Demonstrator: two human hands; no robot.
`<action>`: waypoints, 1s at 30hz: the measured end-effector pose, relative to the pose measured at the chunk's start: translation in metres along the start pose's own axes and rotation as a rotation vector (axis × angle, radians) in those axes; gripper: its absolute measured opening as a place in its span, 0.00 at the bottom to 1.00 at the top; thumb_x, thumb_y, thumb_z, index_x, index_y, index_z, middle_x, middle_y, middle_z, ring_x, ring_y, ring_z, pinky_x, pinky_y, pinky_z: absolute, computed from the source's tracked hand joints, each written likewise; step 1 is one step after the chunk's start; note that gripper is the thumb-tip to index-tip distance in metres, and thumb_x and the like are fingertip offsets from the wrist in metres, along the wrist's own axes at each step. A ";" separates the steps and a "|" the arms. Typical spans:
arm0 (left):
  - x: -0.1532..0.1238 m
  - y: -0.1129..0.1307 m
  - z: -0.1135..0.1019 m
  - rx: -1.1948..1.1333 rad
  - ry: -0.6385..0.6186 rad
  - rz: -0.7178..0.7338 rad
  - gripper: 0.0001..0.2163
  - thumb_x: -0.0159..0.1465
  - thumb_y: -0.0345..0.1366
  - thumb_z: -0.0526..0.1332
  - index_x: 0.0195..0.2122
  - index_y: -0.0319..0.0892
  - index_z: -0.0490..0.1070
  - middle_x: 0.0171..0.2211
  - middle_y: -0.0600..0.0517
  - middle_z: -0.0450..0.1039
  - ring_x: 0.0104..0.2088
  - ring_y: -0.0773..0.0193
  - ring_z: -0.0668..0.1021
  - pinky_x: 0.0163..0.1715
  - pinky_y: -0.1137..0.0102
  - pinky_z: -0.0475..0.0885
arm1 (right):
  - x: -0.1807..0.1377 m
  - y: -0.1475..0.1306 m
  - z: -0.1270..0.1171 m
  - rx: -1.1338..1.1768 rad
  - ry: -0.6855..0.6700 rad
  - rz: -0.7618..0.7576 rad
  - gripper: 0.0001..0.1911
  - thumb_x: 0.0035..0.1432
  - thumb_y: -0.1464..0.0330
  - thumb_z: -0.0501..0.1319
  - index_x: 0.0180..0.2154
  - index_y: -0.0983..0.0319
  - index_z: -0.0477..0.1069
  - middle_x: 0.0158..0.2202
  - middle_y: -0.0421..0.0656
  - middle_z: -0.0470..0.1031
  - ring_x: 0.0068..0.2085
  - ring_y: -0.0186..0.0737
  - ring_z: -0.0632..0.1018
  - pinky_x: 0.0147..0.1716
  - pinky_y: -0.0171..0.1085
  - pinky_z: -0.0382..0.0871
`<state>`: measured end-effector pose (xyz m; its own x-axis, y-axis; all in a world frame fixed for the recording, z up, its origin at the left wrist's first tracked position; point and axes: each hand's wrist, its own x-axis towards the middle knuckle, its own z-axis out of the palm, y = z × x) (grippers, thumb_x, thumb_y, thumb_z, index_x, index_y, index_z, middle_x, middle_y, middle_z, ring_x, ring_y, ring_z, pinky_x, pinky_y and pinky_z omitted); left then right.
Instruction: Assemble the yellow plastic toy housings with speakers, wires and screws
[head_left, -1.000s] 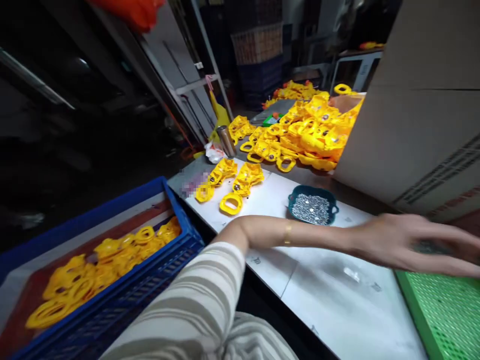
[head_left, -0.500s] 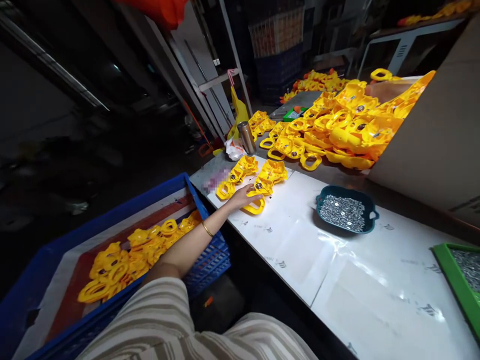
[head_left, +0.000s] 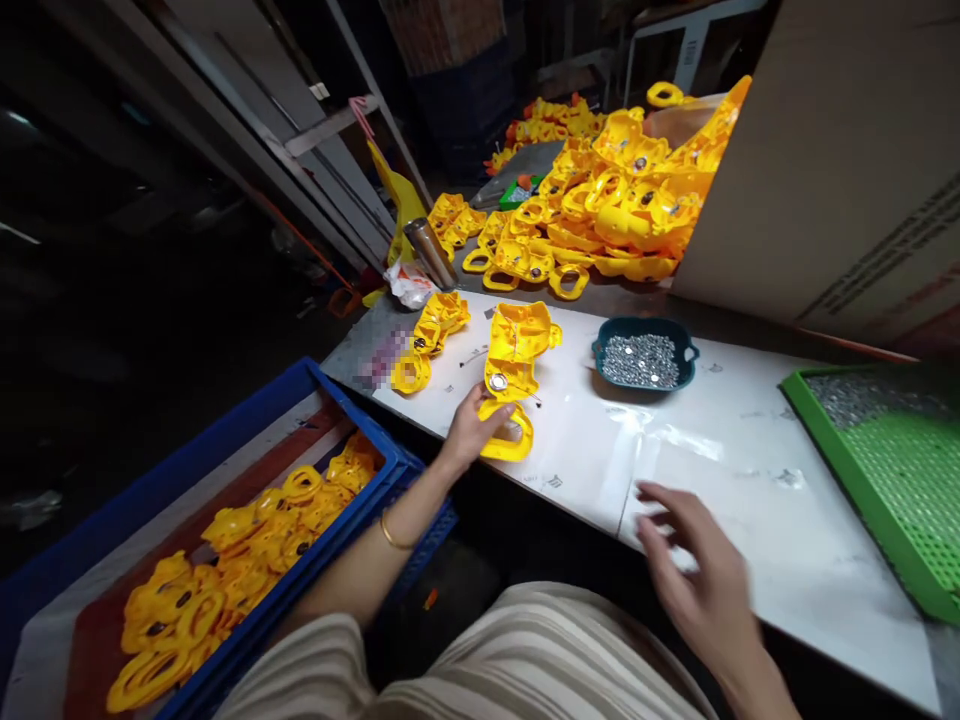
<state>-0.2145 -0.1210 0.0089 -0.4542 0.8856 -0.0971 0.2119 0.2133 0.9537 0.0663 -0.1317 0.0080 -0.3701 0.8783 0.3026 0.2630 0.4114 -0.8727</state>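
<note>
The yellow plastic part [head_left: 512,372] lies at the middle of the frame on the white worktop [head_left: 720,470], its handle loop gripped by the left hand [head_left: 471,430], which half a second ago only touched it among a short row. The right hand [head_left: 694,570], blurred, fingers spread and empty, now hovers lower right. A teal dish [head_left: 645,358] holds small metal pieces; a green tray [head_left: 885,470] holds more; a blue crate [head_left: 247,520] holds yellow parts.

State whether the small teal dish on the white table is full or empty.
Partly full: the teal dish holds a shallow heap of small silvery metal pieces covering its bottom.
</note>
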 end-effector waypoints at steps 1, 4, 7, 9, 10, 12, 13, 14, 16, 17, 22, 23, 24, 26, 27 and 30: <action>-0.018 0.002 0.013 -0.028 -0.008 0.003 0.27 0.57 0.46 0.67 0.54 0.38 0.65 0.47 0.44 0.76 0.45 0.58 0.78 0.47 0.67 0.73 | 0.000 -0.003 0.008 -0.008 -0.040 0.018 0.16 0.63 0.61 0.58 0.52 0.57 0.68 0.46 0.47 0.73 0.33 0.35 0.77 0.30 0.35 0.76; -0.064 0.008 0.048 -0.160 -0.046 -0.019 0.26 0.58 0.44 0.67 0.55 0.40 0.64 0.50 0.45 0.75 0.48 0.57 0.78 0.49 0.68 0.72 | 0.007 -0.007 0.030 -0.063 -0.144 0.034 0.18 0.61 0.62 0.60 0.52 0.59 0.65 0.44 0.47 0.72 0.25 0.31 0.74 0.25 0.35 0.74; -0.088 0.011 0.073 -0.202 -0.100 -0.026 0.27 0.60 0.44 0.66 0.57 0.40 0.63 0.53 0.45 0.73 0.52 0.56 0.76 0.52 0.67 0.71 | 0.008 -0.003 0.033 -0.203 -0.062 0.002 0.13 0.63 0.63 0.57 0.48 0.61 0.66 0.41 0.47 0.72 0.28 0.35 0.76 0.27 0.37 0.75; -0.093 0.011 0.084 -0.223 -0.160 -0.020 0.26 0.61 0.48 0.64 0.57 0.41 0.64 0.53 0.45 0.73 0.52 0.56 0.76 0.51 0.68 0.71 | 0.001 0.001 0.026 -0.269 0.010 -0.025 0.11 0.64 0.65 0.55 0.47 0.60 0.67 0.39 0.47 0.72 0.32 0.38 0.77 0.29 0.37 0.75; -0.095 0.011 0.089 -0.239 -0.199 -0.023 0.26 0.62 0.50 0.61 0.56 0.41 0.65 0.53 0.45 0.73 0.52 0.56 0.76 0.49 0.68 0.72 | -0.004 0.003 0.021 -0.286 0.048 -0.037 0.12 0.64 0.66 0.55 0.48 0.60 0.67 0.39 0.47 0.72 0.34 0.38 0.78 0.30 0.37 0.75; -0.096 0.013 0.096 -0.268 -0.263 -0.042 0.26 0.65 0.55 0.54 0.56 0.42 0.67 0.51 0.46 0.74 0.49 0.56 0.77 0.45 0.69 0.74 | -0.017 0.007 0.011 -0.302 0.138 -0.053 0.13 0.64 0.68 0.55 0.51 0.59 0.67 0.40 0.46 0.71 0.36 0.39 0.78 0.31 0.36 0.76; -0.096 0.013 0.099 -0.277 -0.280 -0.063 0.26 0.67 0.57 0.50 0.56 0.43 0.67 0.50 0.47 0.75 0.47 0.57 0.78 0.43 0.69 0.74 | -0.024 0.010 0.005 -0.299 0.183 -0.057 0.15 0.64 0.69 0.56 0.52 0.58 0.67 0.40 0.46 0.71 0.36 0.39 0.78 0.32 0.36 0.76; -0.096 0.014 0.101 -0.277 -0.285 -0.083 0.26 0.67 0.57 0.48 0.56 0.44 0.68 0.49 0.47 0.76 0.45 0.58 0.79 0.41 0.69 0.74 | -0.032 0.012 -0.001 -0.289 0.226 -0.062 0.16 0.63 0.70 0.56 0.53 0.57 0.67 0.40 0.47 0.71 0.37 0.39 0.78 0.33 0.36 0.75; -0.094 0.014 0.102 -0.232 -0.285 -0.091 0.24 0.67 0.54 0.52 0.55 0.44 0.68 0.48 0.48 0.76 0.42 0.60 0.79 0.42 0.70 0.74 | -0.045 0.019 -0.015 -0.275 0.299 -0.052 0.17 0.62 0.71 0.58 0.53 0.57 0.68 0.41 0.47 0.71 0.38 0.40 0.77 0.33 0.37 0.76; -0.092 0.013 0.102 -0.186 -0.281 -0.083 0.23 0.65 0.52 0.56 0.54 0.43 0.69 0.47 0.48 0.77 0.42 0.61 0.79 0.43 0.71 0.73 | -0.050 0.023 -0.023 -0.280 0.324 -0.029 0.17 0.62 0.71 0.58 0.53 0.57 0.69 0.41 0.47 0.71 0.39 0.41 0.77 0.34 0.37 0.76; -0.082 0.004 0.093 0.097 -0.235 -0.036 0.23 0.61 0.48 0.63 0.53 0.39 0.71 0.37 0.50 0.77 0.36 0.62 0.78 0.39 0.73 0.72 | -0.068 0.046 -0.066 -0.417 0.314 0.162 0.15 0.63 0.65 0.57 0.51 0.58 0.72 0.40 0.47 0.72 0.39 0.42 0.77 0.36 0.40 0.76; -0.081 0.003 0.092 0.130 -0.237 -0.030 0.24 0.61 0.48 0.62 0.53 0.39 0.71 0.36 0.51 0.77 0.35 0.62 0.78 0.38 0.73 0.72 | -0.070 0.050 -0.071 -0.452 0.296 0.192 0.15 0.63 0.64 0.57 0.50 0.58 0.73 0.40 0.47 0.72 0.38 0.42 0.77 0.36 0.39 0.76; -0.081 0.002 0.092 0.152 -0.246 -0.022 0.24 0.61 0.48 0.62 0.53 0.38 0.70 0.36 0.51 0.77 0.35 0.62 0.78 0.38 0.73 0.72 | -0.071 0.054 -0.076 -0.488 0.274 0.219 0.16 0.64 0.63 0.56 0.50 0.59 0.73 0.40 0.48 0.73 0.37 0.41 0.77 0.34 0.39 0.75; -0.081 0.002 0.094 0.173 -0.275 -0.004 0.24 0.62 0.48 0.60 0.55 0.38 0.69 0.39 0.50 0.77 0.38 0.62 0.78 0.40 0.73 0.72 | -0.073 0.060 -0.081 -0.559 0.234 0.267 0.17 0.64 0.61 0.56 0.50 0.61 0.73 0.41 0.48 0.73 0.36 0.41 0.78 0.31 0.37 0.74; -0.082 0.002 0.096 0.185 -0.287 0.006 0.24 0.63 0.48 0.60 0.56 0.38 0.69 0.40 0.49 0.77 0.39 0.62 0.78 0.41 0.73 0.72 | -0.074 0.063 -0.082 -0.588 0.220 0.286 0.18 0.64 0.61 0.56 0.51 0.61 0.73 0.41 0.48 0.73 0.36 0.41 0.78 0.30 0.37 0.74; -0.081 0.003 0.105 0.266 -0.298 0.029 0.27 0.65 0.47 0.58 0.61 0.38 0.63 0.41 0.49 0.77 0.40 0.61 0.78 0.43 0.71 0.72 | -0.076 0.068 -0.081 -0.655 0.199 0.323 0.19 0.64 0.60 0.56 0.52 0.59 0.73 0.41 0.48 0.72 0.37 0.41 0.78 0.27 0.36 0.72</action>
<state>-0.0858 -0.1490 -0.0107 -0.1822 0.9654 -0.1866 0.4553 0.2510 0.8542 0.1844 -0.1510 -0.0439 -0.0326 0.9816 0.1881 0.8299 0.1315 -0.5422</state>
